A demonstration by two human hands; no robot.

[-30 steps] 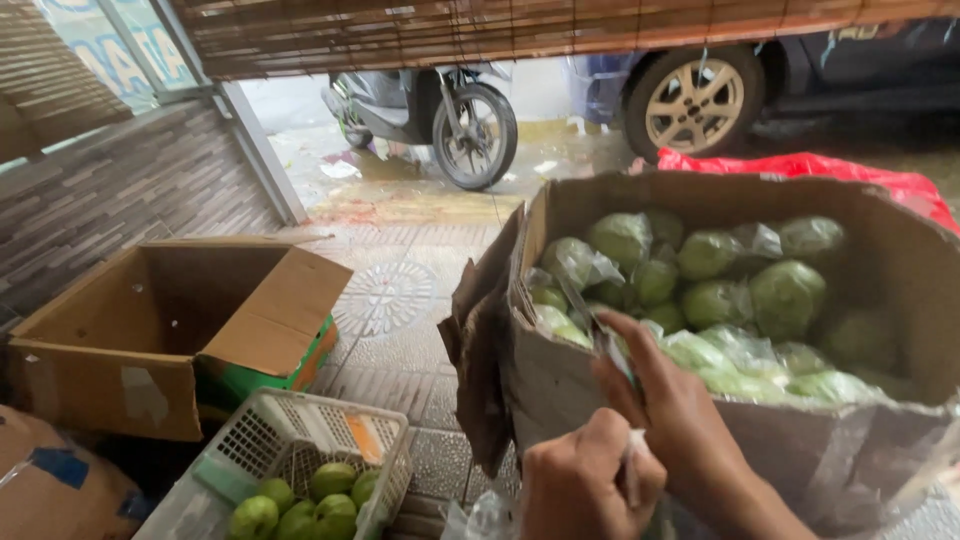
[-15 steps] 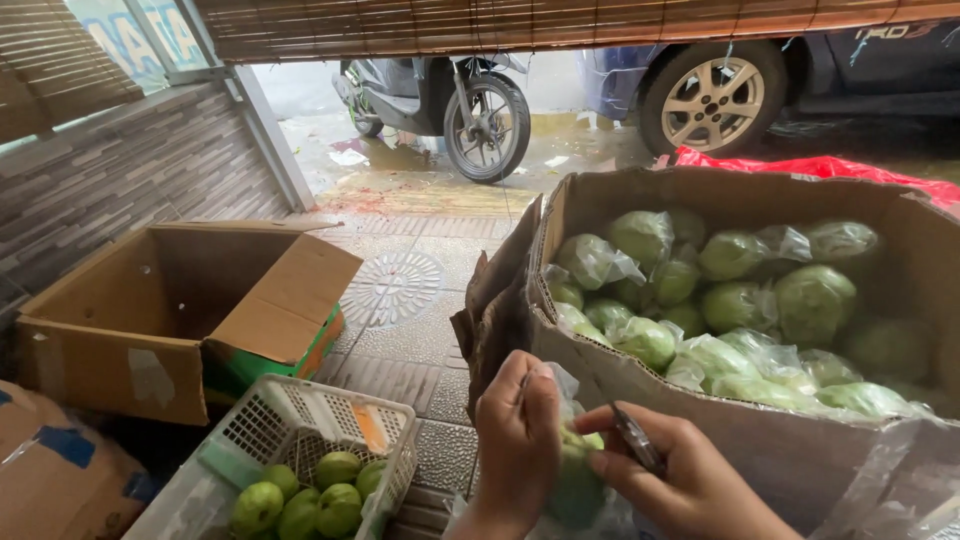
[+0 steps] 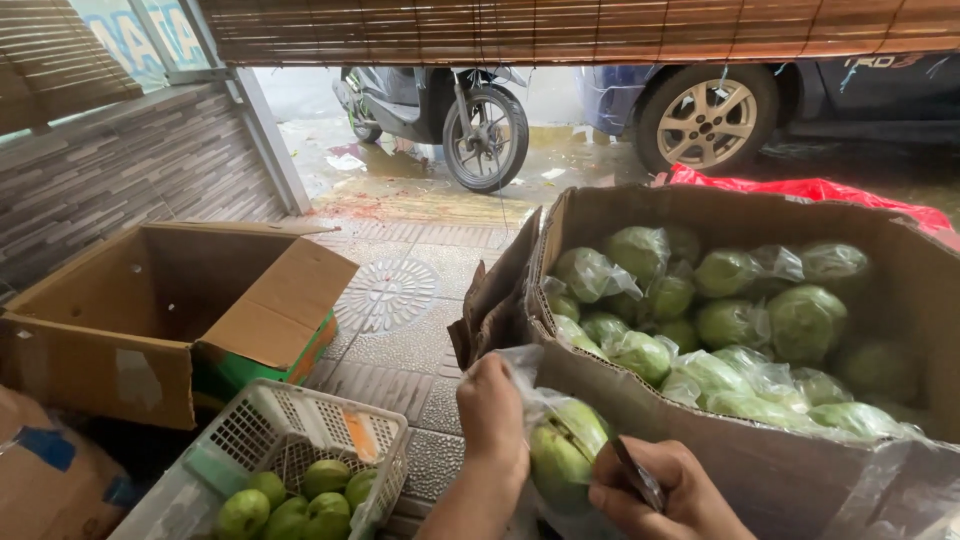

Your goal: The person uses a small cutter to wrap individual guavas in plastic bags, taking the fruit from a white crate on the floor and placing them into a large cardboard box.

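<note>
Bagged green fruit [image 3: 562,455] gripped by left-hand fingers [image 3: 492,405], small blade [image 3: 638,474] pinched in right-hand fingers [image 3: 650,490].

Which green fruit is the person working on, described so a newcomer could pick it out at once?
Start at the big cardboard box full of bagged green fruit on the right. Just in front of its near wall, the left hand and right hand hold one bagged green fruit. It is the only one outside the box and still in clear plastic; those in the white basket are bare.
</note>
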